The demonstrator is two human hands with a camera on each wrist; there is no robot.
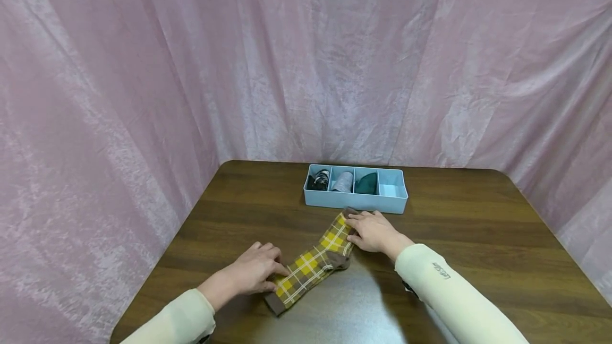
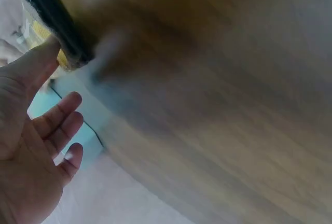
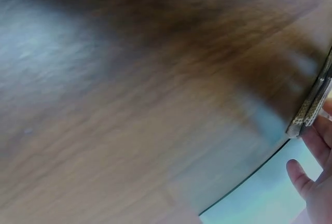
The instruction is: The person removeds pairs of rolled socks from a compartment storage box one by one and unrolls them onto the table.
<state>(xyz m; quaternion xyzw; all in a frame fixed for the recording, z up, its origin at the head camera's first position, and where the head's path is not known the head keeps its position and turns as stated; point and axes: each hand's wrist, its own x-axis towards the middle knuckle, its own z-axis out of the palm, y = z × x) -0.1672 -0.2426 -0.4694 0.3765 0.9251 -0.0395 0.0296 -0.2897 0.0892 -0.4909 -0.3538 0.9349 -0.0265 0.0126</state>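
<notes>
A pair of yellow and brown plaid socks lies flat, one on the other, slanting across the table. The brown cuff is at the near left, the brown toe at the far right. My left hand rests by the cuff, with thumb and index finger at its left edge; its other fingers are loosely bent. At the toe end my right hand touches the socks with its fingertips. The stacked sock edges show edge-on in the right wrist view, and the dark cuff appears in the left wrist view.
Behind the socks stands a light blue box with several compartments. The left ones hold a dark patterned roll, a grey roll and a dark green roll; the rightmost is bare. A pink curtain hangs behind the wooden table.
</notes>
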